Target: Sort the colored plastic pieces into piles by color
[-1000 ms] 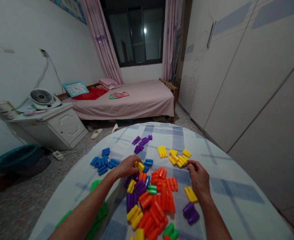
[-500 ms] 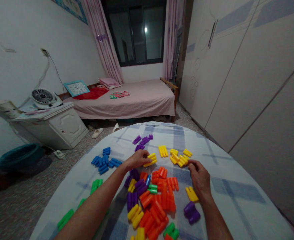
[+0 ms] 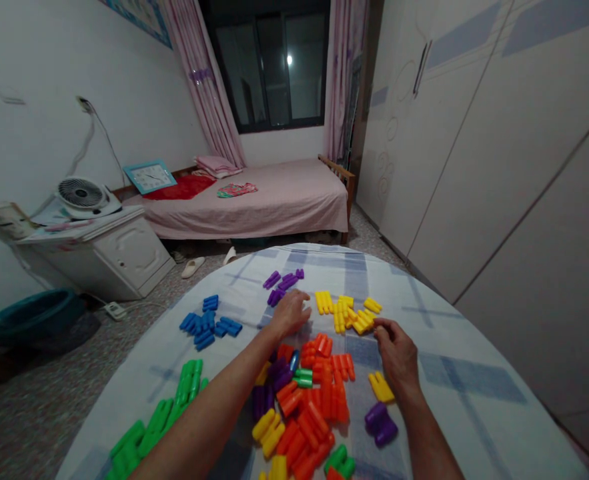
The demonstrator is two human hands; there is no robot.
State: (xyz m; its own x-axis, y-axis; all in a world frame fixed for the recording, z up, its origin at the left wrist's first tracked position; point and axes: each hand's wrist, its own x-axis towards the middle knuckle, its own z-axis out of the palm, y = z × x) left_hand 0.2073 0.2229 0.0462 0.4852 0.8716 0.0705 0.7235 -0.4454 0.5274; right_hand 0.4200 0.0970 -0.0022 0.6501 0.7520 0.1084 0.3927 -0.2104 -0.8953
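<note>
Yellow blocks (image 3: 350,312) noted clustered near far edge of table (image 3: 464,400), seemingly grouped by colour. Left hand (image 3: 291,312) noted just beside, fingers slack, empty. Right hand (image 3: 397,353) fingertips curled against cluster; grasp undeterminable.

Table (image 3: 474,427): rounded far edge, covered with a white cloth in blue plaid. Plastic blocks lie directly on the cloth, mostly grouped by colour.
- blue cluster (image 3: 209,323): far left
- purple cluster (image 3: 281,283): far centre
- yellow cluster (image 3: 351,313): just right of the purple, pieces touching
- green cluster (image 3: 161,417): near-left edge, runs out of frame
- mixed pile (image 3: 314,393): centre, mostly orange, with purple, yellow, green and one blue piece, all overlapping
- yellow pair (image 3: 381,387): right of the pile, apart from it
- purple pair (image 3: 381,423): just nearer than the yellow pair
- green pair (image 3: 341,460): at the pile's near edge
</note>
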